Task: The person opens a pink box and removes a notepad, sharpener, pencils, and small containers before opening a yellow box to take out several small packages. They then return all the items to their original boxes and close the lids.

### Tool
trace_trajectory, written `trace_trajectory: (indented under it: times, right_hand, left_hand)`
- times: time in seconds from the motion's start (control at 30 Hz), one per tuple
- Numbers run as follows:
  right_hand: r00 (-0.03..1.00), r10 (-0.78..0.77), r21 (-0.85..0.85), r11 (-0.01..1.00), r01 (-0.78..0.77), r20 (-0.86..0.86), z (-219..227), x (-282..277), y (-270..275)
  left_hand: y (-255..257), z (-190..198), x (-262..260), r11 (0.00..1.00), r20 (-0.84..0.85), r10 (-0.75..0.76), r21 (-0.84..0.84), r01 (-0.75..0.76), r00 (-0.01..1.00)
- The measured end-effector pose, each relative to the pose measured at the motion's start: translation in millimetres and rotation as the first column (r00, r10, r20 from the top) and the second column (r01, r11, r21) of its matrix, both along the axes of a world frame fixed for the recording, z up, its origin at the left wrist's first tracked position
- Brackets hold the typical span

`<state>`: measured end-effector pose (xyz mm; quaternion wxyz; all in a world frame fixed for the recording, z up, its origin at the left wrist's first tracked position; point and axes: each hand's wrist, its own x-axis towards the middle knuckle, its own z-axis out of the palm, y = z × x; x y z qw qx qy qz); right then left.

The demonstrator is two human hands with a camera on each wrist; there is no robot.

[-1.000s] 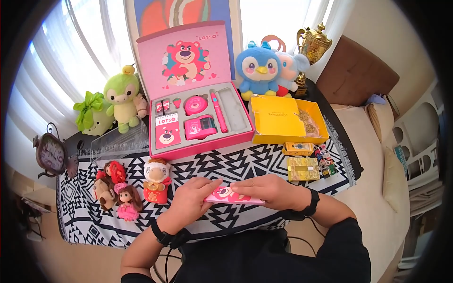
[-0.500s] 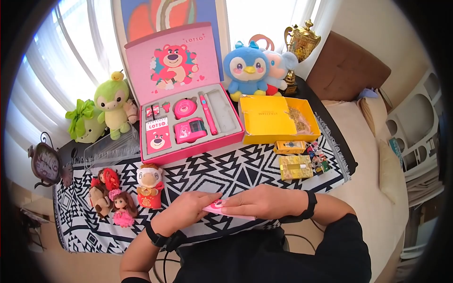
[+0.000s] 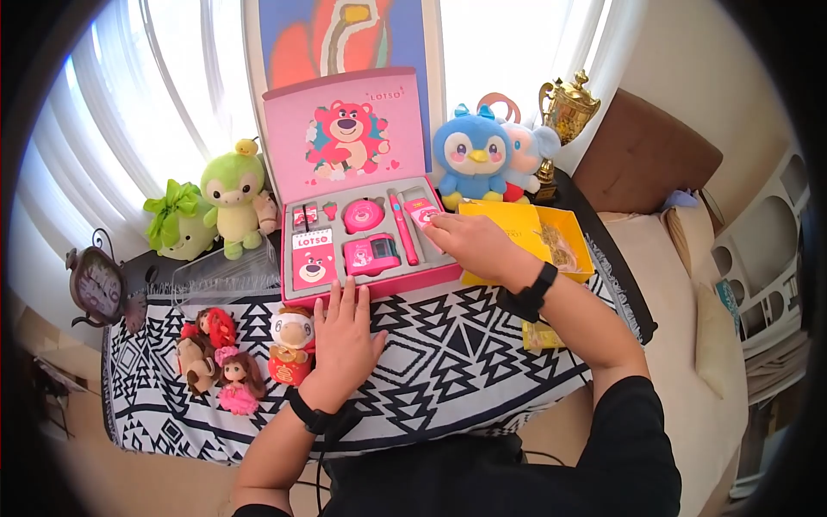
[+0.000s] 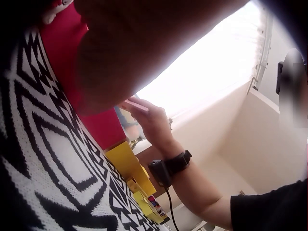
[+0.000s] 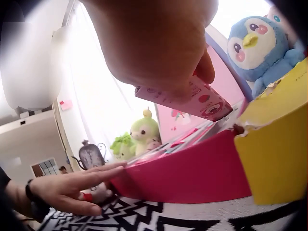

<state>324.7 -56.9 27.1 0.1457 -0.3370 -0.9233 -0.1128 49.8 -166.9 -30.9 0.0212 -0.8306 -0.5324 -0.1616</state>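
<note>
Left hand (image 3: 346,334) and right hand (image 3: 475,247) have parted: half a second ago they held the slim pink box (image 3: 421,209) together near my body, and now it is up at the right-hand end of the gift box (image 5: 192,171). To me that means fitting it into the slot beside the pink pen (image 3: 401,226) is in hand. My left is spread, fingertips at the gift box's front edge; my right pinches the slim pink box, tilted above the tray, and I can't tell whether its low end touches. Around me, from the left, are the clock (image 3: 100,284), green plush toys (image 3: 234,207), a clear plastic cover (image 3: 226,271), dolls (image 3: 236,372) and a plush in red (image 3: 291,351) just beside my left hand. Farther right are the blue penguin (image 3: 471,153) and the yellow box (image 5: 274,149), close beside the gift box, crowding my right arm's approach.
</note>
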Motion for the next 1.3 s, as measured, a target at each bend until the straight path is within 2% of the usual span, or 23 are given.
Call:
trace_trajectory:
  times: [0.03,0.1,0.13,0.2,0.33,0.43,0.5,0.53,0.6,0.63,0.7,0.73,0.8,0.93,1.0,1.03,1.07,1.13,1.2,1.23,1.27,1.3]
  right_hand:
    - [1.000,0.001,0.005,1.000,-0.001,0.001,-5.5,-0.5,7.7]
    - [0.990,-0.044,0.051,0.998,0.038,0.134,-16.5,-1.8,20.2]
    - [0.990,-0.041,0.048,0.998,0.035,0.135,-20.3,-4.3,23.5]
    - [0.984,-0.023,0.168,0.986,-0.007,0.176,-27.6,-8.5,28.1]
    - [0.978,-0.001,0.201,0.979,-0.042,0.209,-29.5,-13.8,31.4]
    - [0.958,-0.044,0.111,0.994,0.013,0.284,-25.0,-17.4,30.6]
    - [0.958,-0.084,-0.178,0.975,0.136,0.273,-17.7,-16.4,31.0]
    - [0.958,-0.082,-0.178,0.975,0.135,0.275,-13.7,-16.2,31.2]
    - [0.944,-0.104,-0.309,0.929,0.205,0.312,-4.0,-16.4,31.1]
    - [0.944,-0.101,-0.308,0.930,0.202,0.314,1.9,-17.9,29.7]
    - [0.927,-0.098,-0.412,0.875,0.254,0.362,11.2,-23.4,27.9]
    - [0.928,-0.088,-0.411,0.879,0.243,0.361,5.8,-22.6,30.7]
    - [0.975,-0.034,-0.337,0.935,0.108,0.219,-10.8,-13.5,35.2]
    - [0.973,-0.048,-0.309,0.944,0.119,0.227,-10.1,-14.8,27.0]
    - [0.984,-0.047,-0.281,0.955,0.095,0.174,-14.8,-11.5,25.3]
    - [0.991,-0.062,-0.267,0.959,0.091,0.116,-14.2,-11.1,19.0]
    - [0.992,-0.055,-0.276,0.958,0.084,0.110,-14.9,-10.2,12.6]
    - [0.996,0.061,-0.043,0.997,-0.064,-0.065,-14.2,-9.3,-2.0]
    - [0.997,0.012,-0.116,0.993,-0.022,-0.081,-6.2,-16.5,-26.0]
    - [0.996,0.027,-0.171,0.984,-0.041,-0.084,-7.5,-18.4,-36.1]
    - [0.995,0.040,-0.224,0.973,-0.059,-0.087,-10.7,-20.6,-45.3]
    - [0.992,0.067,-0.223,0.971,-0.090,-0.109,-16.4,-24.9,-54.2]
  left_hand:
    - [1.0,-1.4,-0.8,1.000,-0.013,0.005,-0.006,-0.005,1.000]
    - [2.3,0.2,-1.9,1.000,-0.007,0.002,-0.016,-0.002,1.000]
    - [1.1,0.2,-2.7,0.999,-0.001,-0.004,-0.033,0.004,1.000]
    - [1.4,0.0,-4.1,0.999,-0.002,-0.009,-0.037,0.009,1.000]
    - [1.8,2.1,-5.1,0.998,-0.016,-0.018,-0.059,0.017,1.000]
    - [2.1,2.5,-6.1,0.997,-0.015,-0.024,-0.070,0.023,1.000]
    - [2.2,2.8,-6.0,0.997,-0.010,-0.025,-0.070,0.024,1.000]
    - [2.0,2.8,-5.9,0.997,-0.008,-0.027,-0.072,0.027,1.000]
    - [2.0,2.4,-5.2,0.997,-0.005,-0.027,-0.067,0.027,1.000]
    - [2.0,2.4,-4.9,0.998,-0.005,-0.028,-0.063,0.027,1.000]
    - [2.4,3.0,-4.2,0.997,0.005,-0.028,-0.066,0.028,1.000]
    - [2.5,3.5,-4.5,0.997,0.014,-0.030,-0.069,0.031,0.999]
    - [1.8,3.3,-5.3,0.998,0.018,-0.017,-0.063,0.018,1.000]
    - [-5.8,11.5,-9.4,0.998,0.126,-0.037,-0.047,0.043,0.991]
    - [-19.3,27.1,-16.2,0.995,0.175,-0.093,0.049,0.086,0.980]
    - [-24.5,31.3,-22.8,0.994,0.256,-0.096,0.074,0.079,0.962]
    - [-31.2,38.1,-32.7,0.998,0.358,-0.059,0.040,0.047,0.932]
    - [-37.4,43.8,-61.0,0.993,0.353,0.061,0.069,-0.091,0.934]
    - [-37.3,43.2,-89.1,0.969,0.352,0.196,0.076,-0.237,0.915]
    - [-36.2,38.5,-104.1,0.962,0.373,0.262,-0.026,-0.272,0.890]
    - [-34.2,32.7,-114.3,0.963,0.370,0.258,-0.026,-0.268,0.893]
    - [-31.8,26.1,-122.0,0.950,0.365,0.309,-0.152,-0.271,0.878]
